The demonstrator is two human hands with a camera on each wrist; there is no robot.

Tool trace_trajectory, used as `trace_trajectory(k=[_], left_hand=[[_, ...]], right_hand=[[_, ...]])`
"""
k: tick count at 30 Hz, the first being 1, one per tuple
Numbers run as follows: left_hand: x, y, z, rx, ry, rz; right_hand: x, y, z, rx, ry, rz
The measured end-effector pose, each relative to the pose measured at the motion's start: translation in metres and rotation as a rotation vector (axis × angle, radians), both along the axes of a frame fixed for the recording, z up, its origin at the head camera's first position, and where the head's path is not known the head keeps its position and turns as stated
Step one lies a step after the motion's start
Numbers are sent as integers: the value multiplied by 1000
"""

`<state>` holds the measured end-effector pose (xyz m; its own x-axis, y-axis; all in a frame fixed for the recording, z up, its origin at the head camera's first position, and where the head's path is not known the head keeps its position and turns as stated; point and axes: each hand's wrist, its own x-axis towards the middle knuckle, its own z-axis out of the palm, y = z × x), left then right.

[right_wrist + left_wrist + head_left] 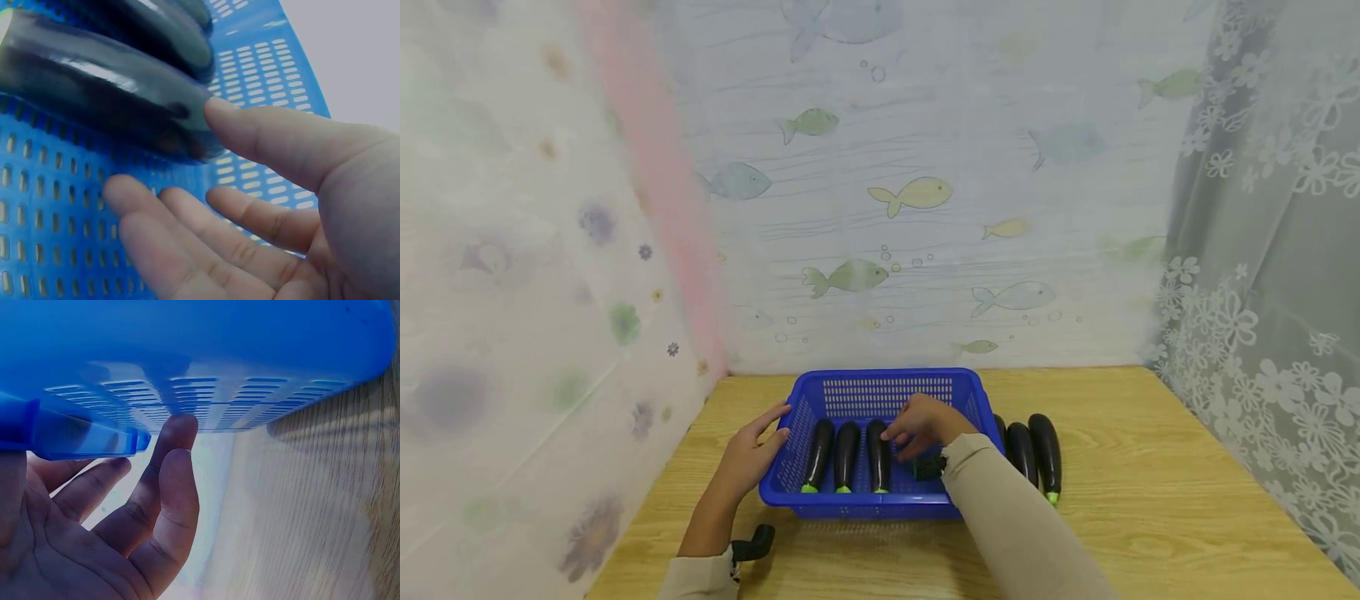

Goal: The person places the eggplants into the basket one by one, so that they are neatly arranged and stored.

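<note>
Blue basket (887,372) holds three eggplants (847,454); the left grip (751,454), loosely spread at its rim, should steady it, and the right grip (923,421), spread, thumb (269,136) touching the rightmost eggplant (878,460), should nudge gently.

Wood-grain table (1165,492) before me
It carries a blue basket (887,500) and, just beside, three eggplants (1047,454) (one mostly hidden).

Inside the blue basket (820,499), you have room right of the third eggplant (878,457), beneath your right hand (922,421). Its right wall blocks you from the outside eggplants (1047,454).
</note>
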<state>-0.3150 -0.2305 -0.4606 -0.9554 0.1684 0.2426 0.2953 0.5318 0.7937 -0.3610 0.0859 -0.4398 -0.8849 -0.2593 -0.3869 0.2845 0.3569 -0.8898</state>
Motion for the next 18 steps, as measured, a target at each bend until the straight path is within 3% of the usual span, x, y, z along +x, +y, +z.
trace_trajectory(k=[10, 18], left_hand=[[0, 1, -1, -1, -9, 4], [0, 1, 1, -12, -22, 26]], right_hand=[[6, 7, 14, 85, 78, 13], [11, 3, 37, 92, 143, 94]])
